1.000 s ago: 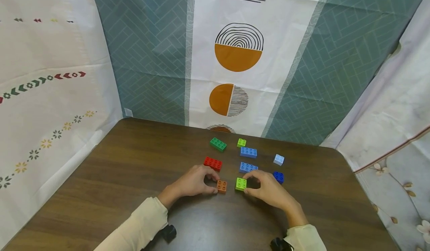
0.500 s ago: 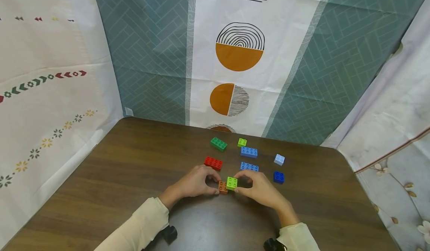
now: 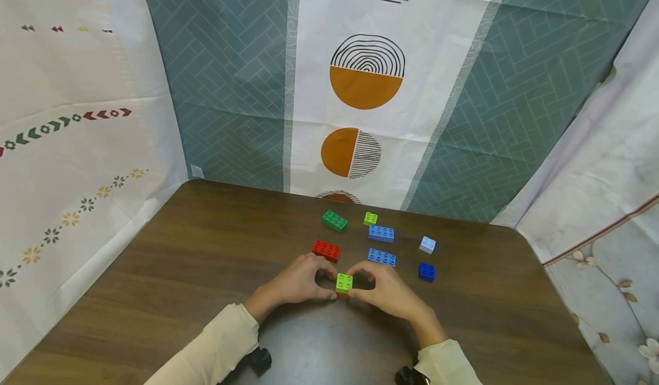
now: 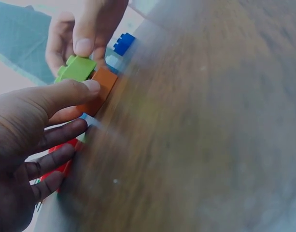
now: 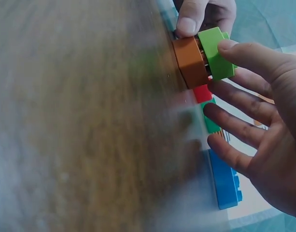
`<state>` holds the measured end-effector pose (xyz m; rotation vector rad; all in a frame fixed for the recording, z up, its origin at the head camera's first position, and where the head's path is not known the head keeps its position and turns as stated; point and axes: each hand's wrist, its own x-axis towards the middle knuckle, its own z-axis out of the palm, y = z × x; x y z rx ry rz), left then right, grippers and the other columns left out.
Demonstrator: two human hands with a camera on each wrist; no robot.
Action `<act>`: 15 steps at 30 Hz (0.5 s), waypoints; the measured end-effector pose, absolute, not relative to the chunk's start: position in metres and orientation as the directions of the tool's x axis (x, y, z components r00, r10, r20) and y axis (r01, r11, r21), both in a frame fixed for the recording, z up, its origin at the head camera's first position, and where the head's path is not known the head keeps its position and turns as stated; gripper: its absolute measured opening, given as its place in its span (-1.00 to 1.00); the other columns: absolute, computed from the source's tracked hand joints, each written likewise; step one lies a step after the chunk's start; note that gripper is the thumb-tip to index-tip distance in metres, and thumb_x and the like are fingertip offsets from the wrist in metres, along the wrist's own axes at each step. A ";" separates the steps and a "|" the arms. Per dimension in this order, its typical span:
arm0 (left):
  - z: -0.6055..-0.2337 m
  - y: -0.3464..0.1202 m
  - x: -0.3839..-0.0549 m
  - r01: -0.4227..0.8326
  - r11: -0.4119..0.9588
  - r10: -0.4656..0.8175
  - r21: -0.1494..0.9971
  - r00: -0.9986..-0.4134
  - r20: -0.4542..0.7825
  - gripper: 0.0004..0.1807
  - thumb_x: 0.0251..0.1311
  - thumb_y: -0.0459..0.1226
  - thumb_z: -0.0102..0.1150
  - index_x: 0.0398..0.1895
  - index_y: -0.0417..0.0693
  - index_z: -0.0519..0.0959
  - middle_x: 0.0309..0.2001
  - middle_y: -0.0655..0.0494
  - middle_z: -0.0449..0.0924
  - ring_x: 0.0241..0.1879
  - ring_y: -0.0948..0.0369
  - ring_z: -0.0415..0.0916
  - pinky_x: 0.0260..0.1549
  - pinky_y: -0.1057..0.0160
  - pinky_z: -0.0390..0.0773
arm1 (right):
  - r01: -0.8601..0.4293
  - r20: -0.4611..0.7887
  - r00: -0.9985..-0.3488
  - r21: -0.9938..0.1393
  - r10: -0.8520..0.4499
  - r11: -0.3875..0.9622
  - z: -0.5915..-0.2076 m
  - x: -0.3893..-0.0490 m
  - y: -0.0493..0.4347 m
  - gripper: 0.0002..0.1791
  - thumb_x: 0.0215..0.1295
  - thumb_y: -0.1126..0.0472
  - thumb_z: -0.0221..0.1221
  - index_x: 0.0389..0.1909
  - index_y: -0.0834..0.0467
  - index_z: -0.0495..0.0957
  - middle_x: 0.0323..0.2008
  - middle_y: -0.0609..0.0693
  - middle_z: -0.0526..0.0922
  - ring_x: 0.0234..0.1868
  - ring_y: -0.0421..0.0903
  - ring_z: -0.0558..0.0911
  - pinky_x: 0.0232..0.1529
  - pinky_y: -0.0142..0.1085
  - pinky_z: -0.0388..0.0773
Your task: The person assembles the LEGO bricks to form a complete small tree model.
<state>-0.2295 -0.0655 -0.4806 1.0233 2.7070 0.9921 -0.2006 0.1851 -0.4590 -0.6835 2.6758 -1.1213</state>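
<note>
My left hand (image 3: 297, 281) pinches an orange toy building brick (image 5: 190, 60) between thumb and fingers, low on the tabletop. Directly above it is a lime green brick (image 3: 344, 282), pinched by my right hand (image 3: 388, 292). In the right wrist view a narrow gap with orange studs shows between the two bricks, so they are lined up but not pressed fully together. From the head camera the lime brick hides most of the orange one. The remaining fingers of both hands are spread away from the bricks.
Beyond the hands lie a red brick (image 3: 326, 250), a green brick (image 3: 334, 221), a smaller lime brick (image 3: 370, 218) and two blue bricks, one nearer (image 3: 381, 257). To the right are a light blue brick (image 3: 427, 244) and a dark blue brick (image 3: 427, 272). Curtains bound the brown table (image 3: 231, 225).
My right hand has carried the lime green brick leftward from beside the orange brick to on top of it. My left hand has stayed almost still, holding the orange brick.
</note>
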 end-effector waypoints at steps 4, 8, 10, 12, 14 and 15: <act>-0.482 -0.065 -0.229 0.561 0.577 0.611 0.594 -0.779 0.143 -0.67 0.04 -0.03 0.58 -0.13 0.17 0.73 -0.16 0.39 0.73 -0.11 0.32 0.51 -0.06 0.25 0.53 | -0.339 0.019 -0.884 -0.713 -0.467 0.613 -0.459 -0.200 0.184 -0.67 0.26 0.02 0.43 0.03 -0.11 0.64 0.00 -0.24 0.71 0.13 -0.09 0.63 0.14 0.00 0.61; -0.481 -0.064 -0.228 0.560 0.583 0.608 0.589 -0.781 0.141 -0.65 0.05 -0.02 0.57 -0.12 0.16 0.73 -0.13 0.37 0.73 -0.07 0.30 0.52 -0.01 0.20 0.54 | -0.331 0.013 -0.884 -0.722 -0.468 0.607 -0.458 -0.200 0.184 -0.67 0.26 0.03 0.43 0.03 -0.11 0.64 -0.01 -0.24 0.70 0.15 -0.10 0.62 0.17 0.02 0.60; -0.479 -0.064 -0.227 0.555 0.581 0.606 0.595 -0.784 0.140 -0.62 0.06 0.01 0.56 -0.07 0.15 0.72 -0.08 0.35 0.73 -0.04 0.29 0.54 0.02 0.17 0.57 | -0.342 0.018 -0.879 -0.719 -0.476 0.605 -0.457 -0.200 0.184 -0.67 0.28 0.02 0.42 0.03 -0.10 0.63 0.00 -0.23 0.70 0.15 -0.09 0.62 0.16 0.03 0.60; -0.477 -0.063 -0.226 0.547 0.566 0.605 0.616 -0.784 0.139 -0.58 0.08 0.03 0.54 -0.02 0.15 0.71 -0.04 0.33 0.73 0.00 0.28 0.57 0.06 0.13 0.58 | -0.348 0.019 -0.876 -0.716 -0.481 0.605 -0.457 -0.200 0.184 -0.67 0.28 0.02 0.42 0.04 -0.10 0.63 0.01 -0.23 0.71 0.15 -0.08 0.63 0.16 0.03 0.61; -0.475 -0.063 -0.225 0.540 0.541 0.609 0.645 -0.780 0.143 -0.57 0.11 0.05 0.51 0.02 0.15 0.70 0.00 0.32 0.73 0.03 0.27 0.59 0.09 0.09 0.59 | -0.352 0.018 -0.873 -0.714 -0.487 0.605 -0.457 -0.200 0.184 -0.67 0.28 0.02 0.42 0.04 -0.10 0.63 0.01 -0.22 0.71 0.16 -0.07 0.63 0.15 0.04 0.62; -0.474 -0.063 -0.224 0.535 0.525 0.610 0.662 -0.779 0.145 -0.57 0.13 0.05 0.50 0.03 0.15 0.70 0.00 0.32 0.73 0.03 0.27 0.60 0.09 0.08 0.60 | -0.353 0.017 -0.872 -0.713 -0.489 0.606 -0.457 -0.199 0.185 -0.67 0.28 0.02 0.42 0.04 -0.10 0.63 0.02 -0.21 0.71 0.16 -0.07 0.64 0.15 0.04 0.62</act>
